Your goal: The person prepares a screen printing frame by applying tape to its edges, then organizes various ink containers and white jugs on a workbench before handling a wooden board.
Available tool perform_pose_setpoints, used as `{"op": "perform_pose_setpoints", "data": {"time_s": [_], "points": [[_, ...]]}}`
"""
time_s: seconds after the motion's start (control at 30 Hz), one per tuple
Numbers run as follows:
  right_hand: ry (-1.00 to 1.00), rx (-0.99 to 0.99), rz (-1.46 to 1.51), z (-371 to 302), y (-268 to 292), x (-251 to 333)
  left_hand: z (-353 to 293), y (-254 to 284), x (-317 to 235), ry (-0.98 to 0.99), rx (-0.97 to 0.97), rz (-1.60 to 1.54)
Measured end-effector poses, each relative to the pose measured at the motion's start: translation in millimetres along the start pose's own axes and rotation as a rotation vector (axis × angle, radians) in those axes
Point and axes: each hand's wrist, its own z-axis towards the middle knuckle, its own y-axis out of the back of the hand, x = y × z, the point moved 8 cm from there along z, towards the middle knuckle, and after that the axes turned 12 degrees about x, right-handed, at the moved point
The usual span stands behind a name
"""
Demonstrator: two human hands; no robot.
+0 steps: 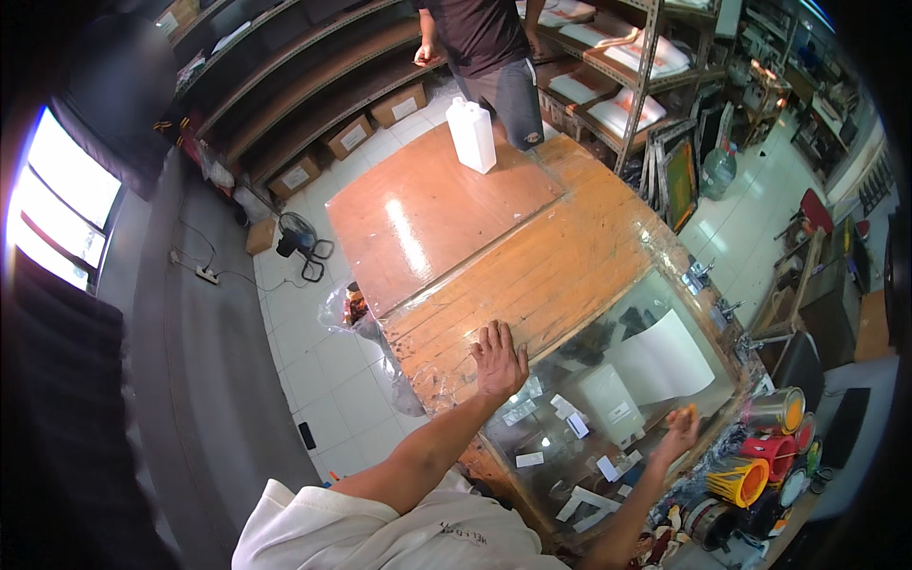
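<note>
My left hand [499,363] lies palm down on the wooden tabletop [494,294], fingers stretched and slightly apart, with nothing in it. Over the right part of the glass pane [532,418], my right hand [677,432] is raised with its fingers curled together. An orange patch shows at its fingertips; whether it is a held thing or a stain I cannot make out. Between my hands a pale flat rectangular piece [610,405] lies on the glass, next to a large curled white sheet [670,356]. Small white cards [578,425] and paper strips [591,508] are scattered nearer to me.
Opened paint cans [739,482] crowd the right edge beside metal clamps [698,275]. A white plastic jug [471,136] stands on the far brown board [446,209], near another person [484,57]. Shelves [323,85] line the back; a fan [299,237] sits on the tiled floor.
</note>
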Motion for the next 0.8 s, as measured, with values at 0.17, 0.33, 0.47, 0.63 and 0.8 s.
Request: {"op": "perform_pose_setpoints", "data": {"time_s": [0.17, 0.33, 0.47, 0.63, 0.8], "points": [[0.097, 0.132, -0.06, -105, -56, 17, -1, 5, 3, -0.017, 0.013, -0.024], [-0.041, 0.314, -0.06, -179, -97, -15, 25, 16, 25, 0.002, 0.003, -0.29], [-0.146, 0.323, -0.104, -217, -106, -18, 128, 69, 36, -0.099, -0.111, -0.578], [-0.134, 0.269, -0.173, -235, -110, -26, 271, 201, 40, -0.308, -0.252, -0.556], [-0.174, 0.177, -0.205, -249, -117, -64, 356, 265, 36, -0.217, -0.201, -0.401]]}}
